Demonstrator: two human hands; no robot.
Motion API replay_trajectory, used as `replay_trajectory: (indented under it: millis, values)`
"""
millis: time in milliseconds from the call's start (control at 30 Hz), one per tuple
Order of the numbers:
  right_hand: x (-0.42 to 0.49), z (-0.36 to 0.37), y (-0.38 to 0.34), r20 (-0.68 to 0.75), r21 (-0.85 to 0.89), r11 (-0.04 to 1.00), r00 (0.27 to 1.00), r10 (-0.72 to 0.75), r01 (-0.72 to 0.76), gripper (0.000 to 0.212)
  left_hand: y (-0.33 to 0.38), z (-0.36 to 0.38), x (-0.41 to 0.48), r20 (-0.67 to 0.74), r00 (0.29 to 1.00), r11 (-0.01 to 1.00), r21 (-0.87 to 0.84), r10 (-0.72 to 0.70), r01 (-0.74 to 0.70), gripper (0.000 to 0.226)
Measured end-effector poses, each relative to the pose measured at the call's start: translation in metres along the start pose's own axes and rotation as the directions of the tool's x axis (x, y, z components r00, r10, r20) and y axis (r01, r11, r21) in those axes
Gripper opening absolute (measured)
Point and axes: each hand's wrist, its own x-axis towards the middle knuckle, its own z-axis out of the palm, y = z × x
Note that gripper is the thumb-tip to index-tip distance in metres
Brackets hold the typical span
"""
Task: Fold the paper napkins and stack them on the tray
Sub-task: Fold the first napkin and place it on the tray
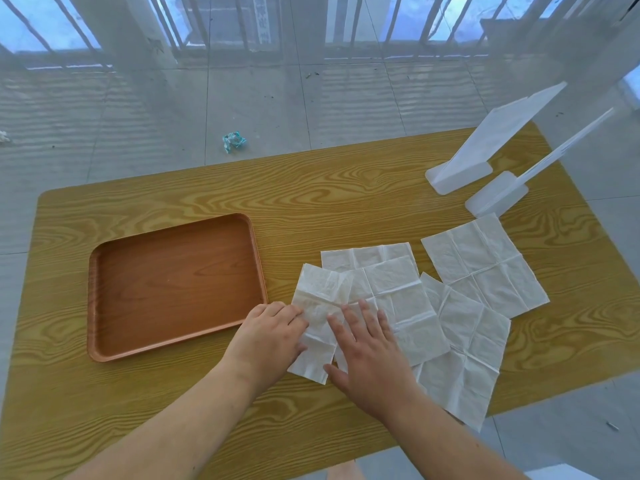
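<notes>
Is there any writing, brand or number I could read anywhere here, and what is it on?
None can be read.
The crumpled wrapper on the floor has a teal print, too small and crushed to read.
The napkins, the tray and the two white stands show no text.

Left hand (pixel 273 337) and right hand (pixel 367 355) cover the near part of the folded napkin (pixel 318 299); fold state beneath them not visible. Napkins right of it overlap; count under the top sheets unclear. Far right of the napkin, two white stands (pixel 485 150), tops fading into glare. Forearms cut off at bottom edge.
</notes>
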Motion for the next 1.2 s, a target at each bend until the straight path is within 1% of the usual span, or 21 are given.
replay_trajectory:
  millis: [200, 267, 300, 367, 433, 467, 533, 567, 600, 633, 667, 733, 767, 800, 867, 900, 967, 1000, 1067, 1133, 1200]
  values:
    - [0.003, -0.008, 0.0, -0.068, 0.036, 0.999, 0.998, -0.016, 0.018, 0.064, 0.0, 0.002, 0.007, -0.087, 0.996, 0.999, -0.031, 0.036, -0.039, 0.012]
    - [0.005, -0.01, -0.001, -0.057, 0.059, 0.998, 0.998, -0.013, 0.016, 0.062, 0.001, 0.003, 0.009, -0.111, 0.993, 0.998, -0.048, 0.043, -0.049, 0.007]
    - [0.006, -0.012, -0.002, -0.053, 0.079, 0.997, 0.999, -0.007, 0.011, 0.061, 0.002, 0.002, 0.01, -0.12, 0.992, 0.997, -0.059, 0.04, -0.047, 0.009]
    - [0.009, -0.015, -0.001, -0.061, 0.156, 0.988, 0.998, 0.012, -0.003, 0.059, 0.003, -0.002, 0.011, -0.135, 0.991, 0.992, -0.121, 0.006, -0.023, 0.011]
    - [0.012, -0.021, 0.001, -0.084, 0.301, 0.953, 0.995, 0.059, -0.031, 0.052, 0.004, -0.012, 0.012, -0.158, 0.985, 0.967, -0.255, -0.067, 0.025, 0.01]
    - [0.014, -0.027, 0.002, -0.099, 0.393, 0.918, 0.991, 0.092, -0.046, 0.044, 0.004, -0.019, 0.013, -0.155, 0.981, 0.936, -0.346, -0.117, 0.057, 0.01]
    - [0.02, -0.045, 0.004, -0.107, 0.584, 0.808, 0.98, 0.17, -0.077, 0.021, 0.003, -0.034, 0.017, -0.125, 0.964, 0.836, -0.531, -0.236, 0.136, 0.013]
    - [0.023, -0.057, 0.005, -0.086, 0.683, 0.724, 0.974, 0.211, -0.097, 0.011, 0.002, -0.042, 0.019, -0.078, 0.947, 0.762, -0.616, -0.31, 0.199, 0.014]
    - [0.026, -0.07, 0.005, -0.037, 0.783, 0.609, 0.968, 0.249, -0.127, 0.008, 0.001, -0.051, 0.023, 0.0, 0.924, 0.658, -0.702, -0.382, 0.272, 0.015]
    - [0.03, -0.085, 0.007, 0.03, 0.871, 0.466, 0.961, 0.274, -0.159, 0.01, -0.002, -0.061, 0.027, 0.106, 0.897, 0.514, -0.788, -0.429, 0.339, 0.018]
    - [0.033, -0.098, 0.01, 0.089, 0.929, 0.323, 0.956, 0.279, -0.181, 0.014, -0.005, -0.07, 0.032, 0.222, 0.87, 0.331, -0.86, -0.44, 0.388, 0.023]
    - [0.04, -0.121, 0.017, 0.161, 0.98, 0.075, 0.955, 0.247, -0.185, 0.024, -0.008, -0.087, 0.041, 0.381, 0.859, -0.038, -0.919, -0.342, 0.392, 0.036]
    - [0.043, -0.13, 0.02, 0.182, 0.983, -0.022, 0.956, 0.23, -0.182, 0.028, -0.009, -0.093, 0.045, 0.418, 0.866, -0.159, -0.908, -0.275, 0.388, 0.045]
    - [0.047, -0.137, 0.023, 0.197, 0.979, -0.096, 0.955, 0.221, -0.179, 0.027, -0.01, -0.097, 0.05, 0.439, 0.87, -0.217, -0.893, -0.225, 0.394, 0.051]
    - [0.055, -0.145, 0.027, 0.22, 0.966, -0.181, 0.951, 0.218, -0.182, 0.016, -0.007, -0.102, 0.055, 0.478, 0.857, -0.249, -0.868, -0.192, 0.429, 0.051]
    - [0.059, -0.146, 0.029, 0.236, 0.959, -0.207, 0.947, 0.219, -0.192, 0.011, -0.005, -0.102, 0.057, 0.502, 0.84, -0.266, -0.855, -0.205, 0.446, 0.045]
    - [0.066, -0.148, 0.031, 0.282, 0.943, -0.237, 0.937, 0.205, -0.232, 0.013, -0.001, -0.101, 0.062, 0.535, 0.798, -0.284, -0.839, -0.276, 0.464, 0.026]
    - [0.068, -0.148, 0.033, 0.308, 0.937, -0.23, 0.934, 0.182, -0.264, 0.015, -0.001, -0.1, 0.064, 0.539, 0.778, -0.286, -0.839, -0.323, 0.463, 0.019]
    - [0.072, -0.147, 0.035, 0.358, 0.929, -0.15, 0.925, 0.131, -0.338, 0.02, -0.001, -0.099, 0.067, 0.541, 0.743, -0.322, -0.839, -0.395, 0.44, 0.015]
    - [0.076, -0.145, 0.037, 0.399, 0.917, -0.066, 0.911, 0.106, -0.394, 0.025, -0.004, -0.098, 0.066, 0.538, 0.728, -0.306, -0.842, -0.425, 0.444, 0.016]
    - [0.08, -0.143, 0.035, 0.399, 0.917, -0.034, 0.911, 0.103, -0.398, 0.03, -0.008, -0.098, 0.063, 0.545, 0.73, -0.284, -0.838, -0.413, 0.465, 0.02]
